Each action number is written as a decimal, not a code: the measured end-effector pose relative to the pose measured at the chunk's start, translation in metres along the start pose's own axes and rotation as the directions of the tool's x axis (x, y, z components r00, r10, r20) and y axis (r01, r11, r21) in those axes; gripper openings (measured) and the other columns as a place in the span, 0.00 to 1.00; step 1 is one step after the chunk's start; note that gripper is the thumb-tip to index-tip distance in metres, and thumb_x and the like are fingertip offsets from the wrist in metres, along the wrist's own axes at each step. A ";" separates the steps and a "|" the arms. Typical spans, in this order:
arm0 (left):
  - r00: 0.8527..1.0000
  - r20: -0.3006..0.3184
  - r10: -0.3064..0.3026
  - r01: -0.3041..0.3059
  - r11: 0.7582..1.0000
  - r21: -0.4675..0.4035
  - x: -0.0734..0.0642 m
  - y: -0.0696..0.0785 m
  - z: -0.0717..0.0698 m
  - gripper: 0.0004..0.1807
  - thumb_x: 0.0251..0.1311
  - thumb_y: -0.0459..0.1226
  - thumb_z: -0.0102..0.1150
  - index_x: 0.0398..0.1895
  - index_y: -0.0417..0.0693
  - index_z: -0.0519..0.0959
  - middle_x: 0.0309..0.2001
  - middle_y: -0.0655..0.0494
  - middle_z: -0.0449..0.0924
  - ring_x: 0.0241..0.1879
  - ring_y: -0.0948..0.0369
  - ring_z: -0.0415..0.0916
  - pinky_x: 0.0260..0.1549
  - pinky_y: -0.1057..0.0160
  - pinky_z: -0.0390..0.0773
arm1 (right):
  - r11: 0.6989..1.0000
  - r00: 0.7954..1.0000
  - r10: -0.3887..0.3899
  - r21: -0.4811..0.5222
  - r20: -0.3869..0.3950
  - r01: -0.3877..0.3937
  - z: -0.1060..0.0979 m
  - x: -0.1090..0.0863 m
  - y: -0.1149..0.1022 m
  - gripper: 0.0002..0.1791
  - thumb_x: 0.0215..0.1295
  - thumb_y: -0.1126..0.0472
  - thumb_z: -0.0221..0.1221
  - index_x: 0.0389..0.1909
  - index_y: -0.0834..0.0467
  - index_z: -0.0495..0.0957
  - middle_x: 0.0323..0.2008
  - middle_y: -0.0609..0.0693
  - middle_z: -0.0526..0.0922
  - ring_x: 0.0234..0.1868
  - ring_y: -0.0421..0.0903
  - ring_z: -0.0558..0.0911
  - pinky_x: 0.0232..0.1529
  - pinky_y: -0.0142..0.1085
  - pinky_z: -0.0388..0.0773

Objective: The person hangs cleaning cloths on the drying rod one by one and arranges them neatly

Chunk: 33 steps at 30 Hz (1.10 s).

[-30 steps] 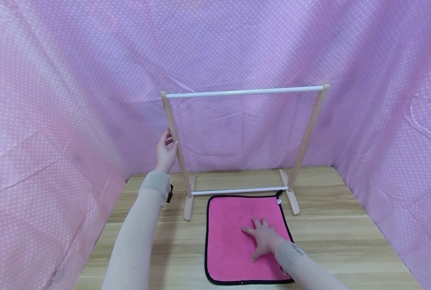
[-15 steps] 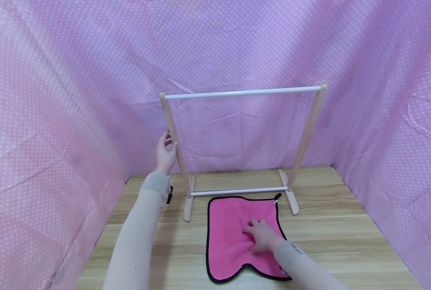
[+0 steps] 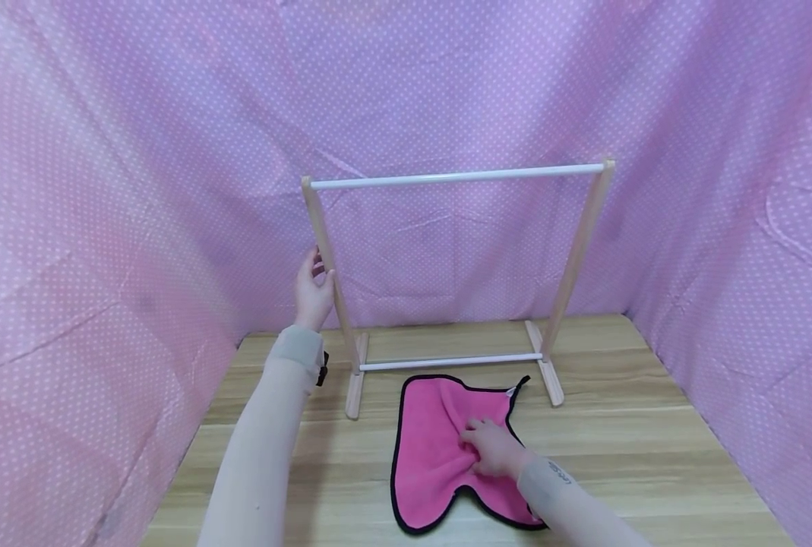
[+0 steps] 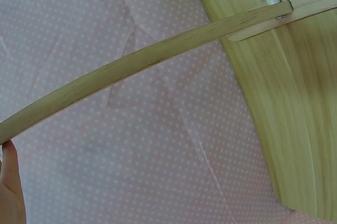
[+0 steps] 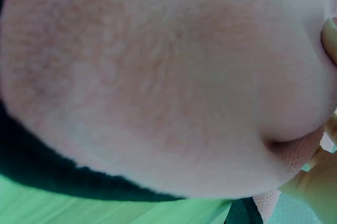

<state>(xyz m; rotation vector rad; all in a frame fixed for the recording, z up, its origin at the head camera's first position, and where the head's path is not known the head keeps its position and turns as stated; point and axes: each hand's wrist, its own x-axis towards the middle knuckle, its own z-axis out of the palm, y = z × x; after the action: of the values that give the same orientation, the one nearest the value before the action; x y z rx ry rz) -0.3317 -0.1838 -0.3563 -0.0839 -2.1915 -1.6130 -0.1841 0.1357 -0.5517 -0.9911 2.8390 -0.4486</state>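
Observation:
A small pink towel point(image 3: 422, 448) with black edging lies on the table, bunched into folds at its middle. My right hand point(image 3: 494, 448) grips those folds, thumb and fingers drawn together. The towel's black hanging loop point(image 3: 524, 381) and white tag point toward the rack. In the right wrist view the bulging towel point(image 5: 158, 77) fills most of the picture, with part of the right hand point(image 5: 318, 182) at its edge. A wooden rack point(image 3: 579, 243) with white rods stands behind. My left hand point(image 3: 313, 292) holds its left post point(image 4: 142, 61), thumb in front and fingers behind.
The wood-grain table point(image 3: 624, 433) carries the rack's two feet, including the left foot point(image 3: 354, 391). Pink polka-dot fabric point(image 3: 447, 91) hangs behind and on both sides. A white lower rod point(image 3: 450, 362) runs just beyond the towel's far edge.
My right hand's spread fingers have drawn together, pulling the flat towel into folds and curving its near and right edges inward. The left hand stays on the post.

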 end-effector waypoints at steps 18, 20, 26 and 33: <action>1.000 0.004 -0.020 0.020 0.999 0.025 -0.001 0.001 0.001 0.32 0.65 0.26 0.48 0.72 0.47 0.56 0.65 0.44 0.64 0.63 0.48 0.64 0.59 0.53 0.75 | 0.994 0.990 -0.088 0.055 -0.108 0.095 0.001 0.001 0.002 0.13 0.38 0.70 0.67 0.26 0.54 0.77 0.29 0.43 0.75 0.31 0.39 0.72 0.35 0.34 0.75; 1.000 0.002 -0.018 0.018 0.999 0.030 -0.001 0.000 0.001 0.32 0.65 0.26 0.48 0.72 0.47 0.56 0.65 0.45 0.64 0.63 0.48 0.64 0.58 0.54 0.75 | 0.993 0.986 -0.089 0.068 -0.138 0.099 0.000 0.000 0.003 0.13 0.37 0.71 0.66 0.26 0.54 0.77 0.28 0.43 0.74 0.31 0.39 0.72 0.34 0.34 0.75; 1.000 -0.008 -0.008 0.009 0.999 0.047 -0.002 -0.001 0.002 0.31 0.65 0.27 0.49 0.71 0.47 0.57 0.64 0.45 0.64 0.62 0.48 0.65 0.57 0.54 0.76 | 0.989 0.967 -0.111 0.074 -0.228 0.131 -0.006 0.000 0.004 0.14 0.36 0.72 0.66 0.26 0.55 0.77 0.26 0.43 0.71 0.29 0.38 0.70 0.32 0.32 0.73; 1.000 -0.010 -0.006 0.006 0.999 0.050 -0.002 0.000 0.002 0.31 0.65 0.27 0.49 0.71 0.47 0.56 0.64 0.46 0.64 0.62 0.49 0.65 0.57 0.54 0.76 | 0.985 0.951 -0.099 0.104 -0.294 0.134 -0.022 0.004 0.004 0.14 0.36 0.74 0.65 0.26 0.57 0.77 0.27 0.45 0.73 0.29 0.38 0.71 0.31 0.30 0.74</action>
<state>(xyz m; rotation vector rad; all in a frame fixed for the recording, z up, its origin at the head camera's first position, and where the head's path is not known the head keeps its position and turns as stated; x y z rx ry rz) -0.3308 -0.1816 -0.3576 -0.0550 -2.2253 -1.5576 -0.1939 0.1411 -0.5316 -1.1597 2.9642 -0.8350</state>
